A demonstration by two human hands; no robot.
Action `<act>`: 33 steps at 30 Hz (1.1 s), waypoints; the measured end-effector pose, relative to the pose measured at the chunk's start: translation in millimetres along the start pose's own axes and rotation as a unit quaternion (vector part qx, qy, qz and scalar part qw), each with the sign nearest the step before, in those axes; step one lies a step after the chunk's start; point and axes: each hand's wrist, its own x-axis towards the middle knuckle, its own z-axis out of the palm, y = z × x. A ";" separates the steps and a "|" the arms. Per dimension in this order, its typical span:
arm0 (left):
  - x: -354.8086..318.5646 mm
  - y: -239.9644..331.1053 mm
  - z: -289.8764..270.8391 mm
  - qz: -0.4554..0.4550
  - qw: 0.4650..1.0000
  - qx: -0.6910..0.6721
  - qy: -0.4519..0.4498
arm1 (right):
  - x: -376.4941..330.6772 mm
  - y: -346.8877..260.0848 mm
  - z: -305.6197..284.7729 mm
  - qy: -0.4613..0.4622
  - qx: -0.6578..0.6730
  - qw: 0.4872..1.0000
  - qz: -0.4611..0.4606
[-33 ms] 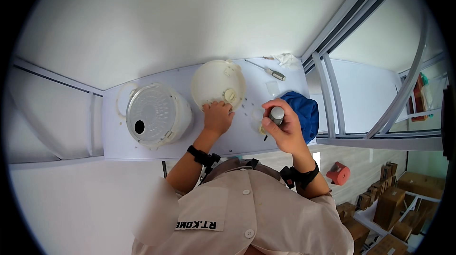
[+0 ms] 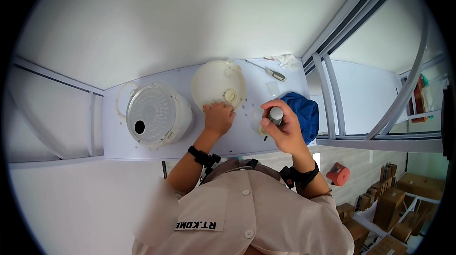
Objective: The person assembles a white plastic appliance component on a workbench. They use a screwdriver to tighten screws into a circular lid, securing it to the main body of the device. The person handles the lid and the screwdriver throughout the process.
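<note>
A shallow round off-white lid (image 2: 209,81) lies at the middle of the table, with a small round cap (image 2: 230,95) set in it near its right side. My left hand (image 2: 219,118) rests at the lid's near edge, fingers curled over the rim; what lies under the fingertips is hidden. In my right hand (image 2: 288,129) is a grey cylindrical tool handle (image 2: 276,114), its rounded end facing up and the fingers closed around it. Below that hand a short dark tip shows beside a pale, partly hidden thing. Several small dark bits lie right of the lid.
A white bucket (image 2: 183,119) with a clear ridged top and a dark round hole stands at left, a pale ring (image 2: 120,100) behind it. A screwdriver (image 2: 275,74), a clear small bag (image 2: 273,89) and crumpled white tissue (image 2: 287,61) lie far right. Blue cloth (image 2: 308,117) is beside my right hand.
</note>
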 end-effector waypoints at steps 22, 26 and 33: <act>9.4 -2.9 0.1 -0.067 0.996 -0.041 -0.040 | 12.3 17.8 -7.2 -0.017 -0.020 1.000 0.009; 9.8 -2.6 -4.4 -0.073 0.994 -0.056 -0.064 | 13.7 17.4 -9.6 -0.013 -0.010 0.999 0.028; 3.1 -5.2 -14.8 -0.025 0.994 -0.059 -0.084 | 17.9 15.6 -12.4 -0.022 0.001 1.000 0.022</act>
